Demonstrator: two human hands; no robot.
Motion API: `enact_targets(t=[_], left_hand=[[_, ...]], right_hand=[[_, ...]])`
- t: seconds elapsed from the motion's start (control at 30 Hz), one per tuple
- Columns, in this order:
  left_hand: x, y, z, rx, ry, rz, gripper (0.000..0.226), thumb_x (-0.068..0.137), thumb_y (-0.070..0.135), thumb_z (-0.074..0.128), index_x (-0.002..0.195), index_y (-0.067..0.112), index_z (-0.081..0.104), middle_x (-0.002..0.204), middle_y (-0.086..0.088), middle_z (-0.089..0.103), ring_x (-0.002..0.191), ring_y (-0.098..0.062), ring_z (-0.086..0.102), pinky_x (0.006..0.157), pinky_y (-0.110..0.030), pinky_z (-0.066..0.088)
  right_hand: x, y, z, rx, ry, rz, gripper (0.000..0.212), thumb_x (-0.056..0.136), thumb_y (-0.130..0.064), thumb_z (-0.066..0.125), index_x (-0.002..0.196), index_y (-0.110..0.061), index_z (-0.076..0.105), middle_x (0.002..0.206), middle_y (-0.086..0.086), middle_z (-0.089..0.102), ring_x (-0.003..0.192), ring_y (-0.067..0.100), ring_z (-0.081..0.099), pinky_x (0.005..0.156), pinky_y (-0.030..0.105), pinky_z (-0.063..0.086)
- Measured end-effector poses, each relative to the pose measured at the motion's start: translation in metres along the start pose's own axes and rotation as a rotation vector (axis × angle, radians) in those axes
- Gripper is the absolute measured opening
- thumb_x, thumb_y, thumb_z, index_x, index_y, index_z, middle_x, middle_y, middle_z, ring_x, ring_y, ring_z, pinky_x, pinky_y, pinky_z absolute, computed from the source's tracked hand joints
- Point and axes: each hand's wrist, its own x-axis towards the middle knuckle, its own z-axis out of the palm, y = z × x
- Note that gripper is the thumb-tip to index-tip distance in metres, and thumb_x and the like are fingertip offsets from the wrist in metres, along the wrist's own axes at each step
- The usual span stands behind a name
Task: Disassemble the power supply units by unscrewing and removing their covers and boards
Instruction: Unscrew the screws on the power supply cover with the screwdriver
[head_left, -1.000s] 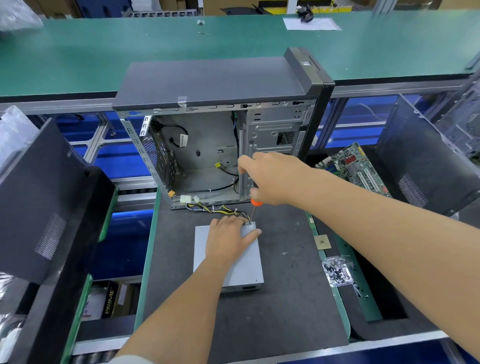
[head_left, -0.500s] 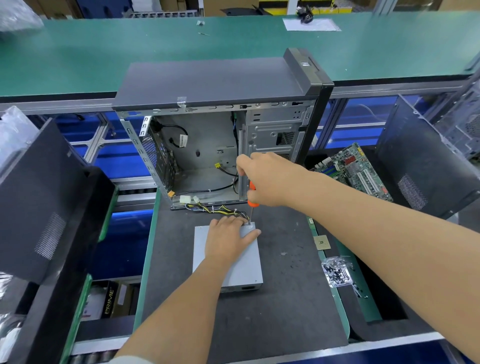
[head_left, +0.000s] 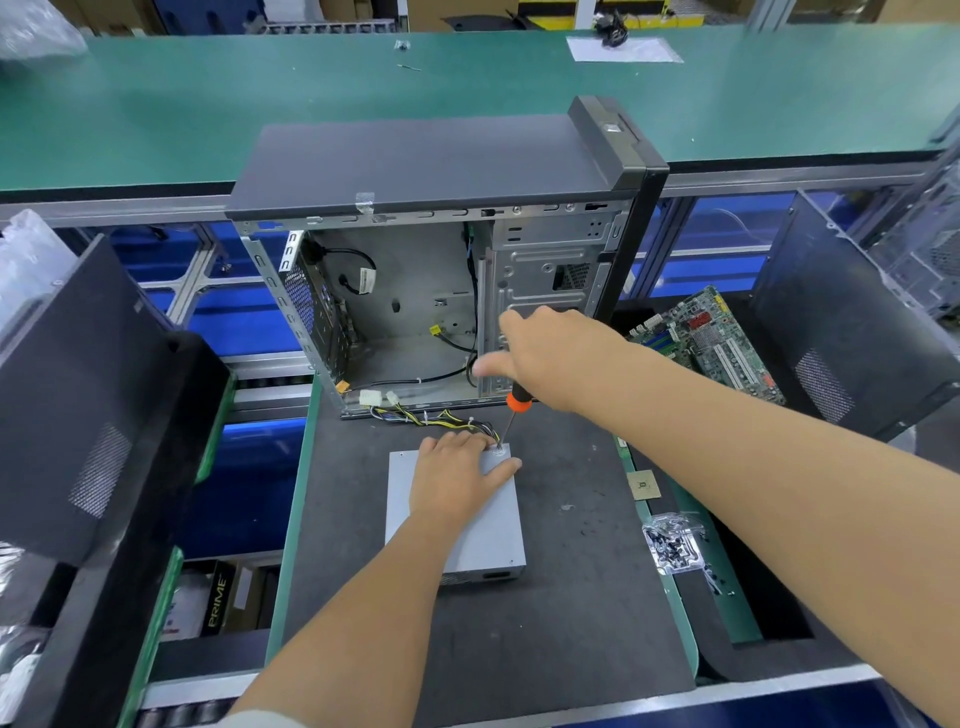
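Note:
A grey power supply unit (head_left: 483, 535) lies flat on the dark work mat (head_left: 571, 597), its yellow and black cable bundle (head_left: 441, 418) trailing toward the open case. My left hand (head_left: 454, 480) presses flat on the unit's top, fingers spread near its far right corner. My right hand (head_left: 556, 356) grips an orange-and-black screwdriver (head_left: 514, 410) held nearly upright. Its tip sits on a screw at the unit's far right corner (head_left: 500, 450), beside my left fingertips.
An open, gutted computer case (head_left: 441, 291) stands just behind the unit. A green motherboard (head_left: 711, 343) lies at the right, with a bag of screws (head_left: 672, 543) and a small chip (head_left: 643, 486) near the mat's right edge. Black case panels (head_left: 88, 405) lean at both sides.
My right hand has shifted slightly around the screwdriver handle, with a finger now stretched out to the left. The left hand and the unit stay put.

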Motion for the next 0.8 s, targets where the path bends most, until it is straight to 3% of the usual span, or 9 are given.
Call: enact_targets(t=[0.17, 0.23, 0.33, 0.4, 0.5, 0.57, 0.67, 0.73, 0.8], left_hand=[[0.000, 0.000, 0.000, 0.013, -0.001, 0.003, 0.057, 0.089, 0.074, 0.045, 0.115, 0.028, 0.067, 0.117, 0.013, 0.067, 0.115, -0.010, 0.053, 0.094, -0.030, 0.028], [0.000, 0.000, 0.000, 0.012, 0.005, 0.001, 0.057, 0.088, 0.074, 0.045, 0.114, 0.028, 0.068, 0.116, 0.014, 0.067, 0.115, -0.010, 0.054, 0.093, -0.030, 0.027], [0.000, 0.000, 0.000, 0.020, 0.000, 0.003, 0.058, 0.088, 0.074, 0.044, 0.114, 0.027, 0.068, 0.117, 0.014, 0.067, 0.115, -0.010, 0.054, 0.093, -0.030, 0.028], [0.000, 0.000, 0.000, 0.022, -0.006, 0.001, 0.059, 0.088, 0.074, 0.043, 0.115, 0.027, 0.068, 0.117, 0.014, 0.067, 0.116, -0.010, 0.053, 0.094, -0.030, 0.028], [0.001, 0.000, 0.000, 0.025, -0.020, 0.002, 0.060, 0.088, 0.075, 0.042, 0.116, 0.028, 0.067, 0.119, 0.014, 0.066, 0.117, -0.009, 0.053, 0.095, -0.030, 0.028], [0.001, 0.000, 0.000, 0.027, -0.030, 0.003, 0.060, 0.089, 0.075, 0.041, 0.117, 0.029, 0.067, 0.120, 0.015, 0.066, 0.117, -0.009, 0.052, 0.095, -0.030, 0.028], [0.001, -0.001, 0.001, 0.026, -0.020, 0.000, 0.059, 0.088, 0.075, 0.041, 0.115, 0.029, 0.067, 0.117, 0.015, 0.066, 0.115, -0.009, 0.053, 0.094, -0.030, 0.029], [0.001, -0.001, 0.001, 0.029, -0.015, 0.000, 0.060, 0.087, 0.075, 0.040, 0.113, 0.029, 0.068, 0.115, 0.014, 0.067, 0.113, -0.010, 0.054, 0.093, -0.031, 0.029], [0.001, 0.000, 0.002, 0.021, -0.014, 0.002, 0.062, 0.086, 0.076, 0.038, 0.111, 0.028, 0.068, 0.114, 0.014, 0.068, 0.113, -0.010, 0.054, 0.093, -0.031, 0.030]], right_hand=[[0.000, 0.005, -0.002, 0.266, 0.034, -0.062, 0.035, 0.092, -0.027, 0.061, 0.121, -0.018, 0.044, 0.110, 0.006, 0.042, 0.107, 0.033, 0.047, 0.083, 0.043, 0.046], [-0.002, 0.003, -0.004, 0.326, 0.005, -0.034, 0.045, 0.087, -0.040, 0.069, 0.116, -0.019, 0.041, 0.105, 0.005, 0.040, 0.101, 0.031, 0.046, 0.076, 0.042, 0.045], [-0.003, -0.004, -0.005, 0.148, 0.025, 0.113, 0.057, 0.091, -0.069, 0.042, 0.108, -0.014, 0.039, 0.079, 0.003, 0.038, 0.084, 0.032, 0.049, 0.060, 0.038, 0.036], [-0.005, -0.006, -0.009, 0.003, 0.045, 0.112, 0.057, 0.097, -0.063, 0.035, 0.116, -0.011, 0.045, 0.076, 0.002, 0.033, 0.089, 0.035, 0.054, 0.061, 0.038, 0.037], [-0.005, -0.002, -0.009, 0.170, 0.020, 0.014, 0.033, 0.097, -0.036, 0.053, 0.118, -0.012, 0.044, 0.095, 0.008, 0.050, 0.087, 0.032, 0.052, 0.067, 0.039, 0.044], [-0.005, 0.001, -0.009, 0.282, -0.051, -0.006, 0.038, 0.092, -0.034, 0.063, 0.119, -0.016, 0.043, 0.112, 0.008, 0.051, 0.095, 0.031, 0.053, 0.079, 0.042, 0.050], [-0.005, -0.001, -0.009, 0.291, -0.092, 0.130, 0.057, 0.090, -0.063, 0.055, 0.121, -0.017, 0.040, 0.094, 0.003, 0.043, 0.091, 0.031, 0.050, 0.071, 0.041, 0.046], [-0.005, -0.004, -0.009, 0.122, -0.051, 0.169, 0.048, 0.099, -0.057, 0.045, 0.121, -0.014, 0.045, 0.082, 0.003, 0.035, 0.088, 0.033, 0.048, 0.065, 0.038, 0.037], [-0.006, -0.005, -0.010, 0.099, -0.015, 0.127, 0.036, 0.102, -0.041, 0.046, 0.120, -0.010, 0.048, 0.088, 0.006, 0.042, 0.087, 0.033, 0.049, 0.065, 0.039, 0.038]])
